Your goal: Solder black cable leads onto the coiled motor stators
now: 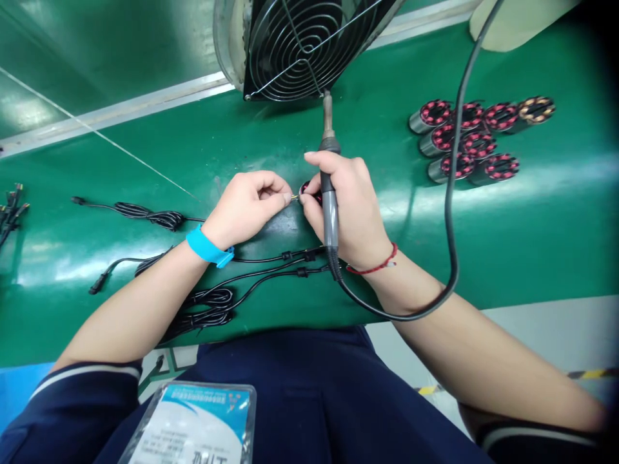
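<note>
My left hand [251,203], a blue band round its wrist, pinches a thin yellowish wire end [294,197] between thumb and fingertip. A soldering iron [331,212] rests in the crook of my right hand [355,200], its metal tip pointing away from me towards the fan. The thumb and fingertips of that same hand meet at a small motor stator with red windings [304,187], mostly hidden behind them. Both hands' fingertips almost touch over the green mat. Below them run black cables [271,278] with connectors, their ends reaching under my right hand.
A fan with a wire guard [304,58] stands just beyond the iron's tip. Several metal cylinders with red-wound stators [478,145] are grouped at the right. The iron's cord [451,212] loops over my right forearm. Coiled cables [149,214] lie left on the green mat [546,245].
</note>
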Demonstrator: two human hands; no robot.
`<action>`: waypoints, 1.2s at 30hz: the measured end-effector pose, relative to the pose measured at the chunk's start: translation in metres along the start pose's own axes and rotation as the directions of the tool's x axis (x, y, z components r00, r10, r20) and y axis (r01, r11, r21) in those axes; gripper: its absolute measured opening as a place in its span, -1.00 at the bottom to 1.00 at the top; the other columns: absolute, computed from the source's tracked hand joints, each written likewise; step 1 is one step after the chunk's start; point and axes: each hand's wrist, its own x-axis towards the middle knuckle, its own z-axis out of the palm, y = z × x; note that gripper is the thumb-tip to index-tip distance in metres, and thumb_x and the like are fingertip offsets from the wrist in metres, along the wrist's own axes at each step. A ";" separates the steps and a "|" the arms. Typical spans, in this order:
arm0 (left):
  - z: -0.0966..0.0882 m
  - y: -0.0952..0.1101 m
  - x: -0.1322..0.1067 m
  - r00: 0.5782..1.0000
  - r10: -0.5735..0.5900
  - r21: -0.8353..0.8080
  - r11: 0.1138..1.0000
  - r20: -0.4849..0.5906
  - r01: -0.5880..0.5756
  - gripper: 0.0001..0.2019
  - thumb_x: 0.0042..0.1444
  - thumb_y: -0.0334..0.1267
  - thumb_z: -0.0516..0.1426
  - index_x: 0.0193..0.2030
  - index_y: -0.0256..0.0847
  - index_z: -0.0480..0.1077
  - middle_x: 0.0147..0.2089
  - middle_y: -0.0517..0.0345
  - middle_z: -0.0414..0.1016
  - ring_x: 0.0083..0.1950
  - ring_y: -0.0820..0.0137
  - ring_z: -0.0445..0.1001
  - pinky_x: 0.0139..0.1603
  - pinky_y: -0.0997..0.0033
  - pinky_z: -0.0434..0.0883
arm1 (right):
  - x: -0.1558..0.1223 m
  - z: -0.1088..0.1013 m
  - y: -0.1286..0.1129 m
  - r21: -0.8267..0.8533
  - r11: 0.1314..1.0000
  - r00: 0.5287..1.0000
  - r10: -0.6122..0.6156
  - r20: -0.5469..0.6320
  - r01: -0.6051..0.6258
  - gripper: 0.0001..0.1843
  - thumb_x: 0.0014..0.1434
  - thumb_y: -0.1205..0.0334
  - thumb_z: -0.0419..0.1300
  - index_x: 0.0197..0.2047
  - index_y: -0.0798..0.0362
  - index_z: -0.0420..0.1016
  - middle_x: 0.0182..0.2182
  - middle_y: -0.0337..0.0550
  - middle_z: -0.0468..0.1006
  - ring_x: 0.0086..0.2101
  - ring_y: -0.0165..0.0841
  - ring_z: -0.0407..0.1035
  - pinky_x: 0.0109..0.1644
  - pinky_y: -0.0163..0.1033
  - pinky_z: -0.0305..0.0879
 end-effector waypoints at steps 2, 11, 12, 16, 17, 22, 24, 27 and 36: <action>0.000 0.000 0.001 0.999 -0.035 -0.056 0.998 0.009 0.036 -0.91 0.03 -0.32 0.13 -0.43 -0.26 0.44 -0.49 0.23 0.44 -0.48 0.53 0.30 -0.42 0.47 0.30 | -0.002 0.001 -0.001 -0.005 1.000 1.000 -0.004 -0.005 0.004 -0.54 0.18 0.24 0.14 0.15 -0.17 0.27 -0.33 -0.21 0.56 -0.18 -0.14 0.42 -0.01 0.08 0.37; 0.001 -0.002 0.001 0.999 -0.004 -0.134 0.991 -0.035 -0.001 -0.94 0.00 -0.43 0.12 -0.45 -0.23 0.33 -0.49 0.27 0.35 -0.49 0.56 0.24 -0.42 0.49 0.30 | -0.004 0.003 -0.007 0.057 0.997 0.998 -0.049 -0.043 0.052 -0.46 0.12 0.35 0.13 0.16 -0.17 0.24 -0.34 -0.26 0.55 -0.21 -0.19 0.41 -0.04 0.03 0.35; 0.001 -0.002 0.000 0.999 0.000 -0.134 0.991 -0.045 -0.006 -0.93 0.00 -0.44 0.12 -0.45 -0.23 0.32 -0.49 0.27 0.34 -0.48 0.56 0.24 -0.41 0.49 0.30 | -0.004 0.003 -0.007 0.079 0.996 0.999 -0.040 -0.034 0.043 -0.46 0.12 0.35 0.12 0.17 -0.17 0.23 -0.33 -0.27 0.55 -0.22 -0.20 0.42 -0.04 0.03 0.36; 0.001 -0.002 -0.001 0.999 0.021 -0.097 0.995 -0.050 -0.026 -0.93 0.04 -0.41 0.12 -0.44 -0.22 0.32 -0.48 0.26 0.35 -0.47 0.53 0.26 -0.40 0.47 0.30 | -0.003 0.003 -0.005 0.150 0.989 1.000 0.013 -0.001 -0.012 -0.48 0.15 0.33 0.10 0.17 -0.18 0.20 -0.31 -0.28 0.55 -0.26 -0.25 0.46 -0.04 0.01 0.40; 0.001 -0.002 -0.002 0.998 0.035 -0.080 0.996 -0.045 -0.038 -0.93 0.05 -0.40 0.12 -0.43 -0.22 0.33 -0.47 0.26 0.36 -0.47 0.53 0.26 -0.40 0.47 0.30 | -0.003 0.003 -0.005 0.159 0.987 1.000 0.025 0.005 -0.025 -0.48 0.15 0.32 0.10 0.17 -0.17 0.20 -0.31 -0.28 0.55 -0.26 -0.25 0.47 -0.04 0.01 0.41; -0.001 -0.001 -0.005 0.986 0.160 0.083 0.984 -0.037 -0.157 -0.94 0.08 -0.38 0.17 -0.40 -0.22 0.38 -0.36 0.21 0.40 -0.39 0.51 0.32 -0.31 0.44 0.35 | -0.002 0.004 -0.004 0.188 0.979 0.996 0.079 0.034 -0.084 -0.50 0.16 0.24 0.14 0.17 -0.16 0.20 -0.34 -0.27 0.54 -0.25 -0.24 0.49 0.00 0.05 0.42; -0.002 -0.001 -0.006 0.972 0.236 0.157 0.960 -0.016 -0.230 -0.94 0.09 -0.40 0.16 -0.39 -0.22 0.40 -0.34 0.20 0.41 -0.33 0.47 0.36 -0.25 0.42 0.37 | -0.001 0.004 -0.004 0.205 0.977 0.998 0.063 0.025 -0.067 -0.50 0.15 0.24 0.16 0.16 -0.16 0.21 -0.35 -0.27 0.53 -0.21 -0.24 0.50 0.05 0.06 0.41; -0.004 0.000 -0.008 0.944 0.330 0.229 0.918 0.013 -0.325 -0.92 0.09 -0.42 0.13 -0.37 -0.22 0.43 -0.30 0.17 0.44 -0.26 0.43 0.39 -0.19 0.39 0.37 | 0.000 0.002 -0.004 0.243 0.970 1.000 0.009 -0.001 -0.008 -0.48 0.13 0.31 0.15 0.16 -0.13 0.22 -0.36 -0.28 0.54 -0.13 -0.23 0.50 0.14 0.08 0.37; 0.001 0.002 -0.007 0.984 0.177 0.206 0.964 -0.021 -0.169 -0.88 -0.03 -0.48 0.09 -0.46 -0.24 0.43 -0.36 0.18 0.43 -0.37 0.47 0.32 -0.24 0.39 0.37 | -0.005 -0.020 0.010 0.174 0.982 0.992 -0.091 0.085 0.075 -0.38 0.11 0.36 0.18 0.22 -0.24 0.24 -0.26 -0.30 0.61 -0.12 -0.22 0.46 0.09 0.07 0.38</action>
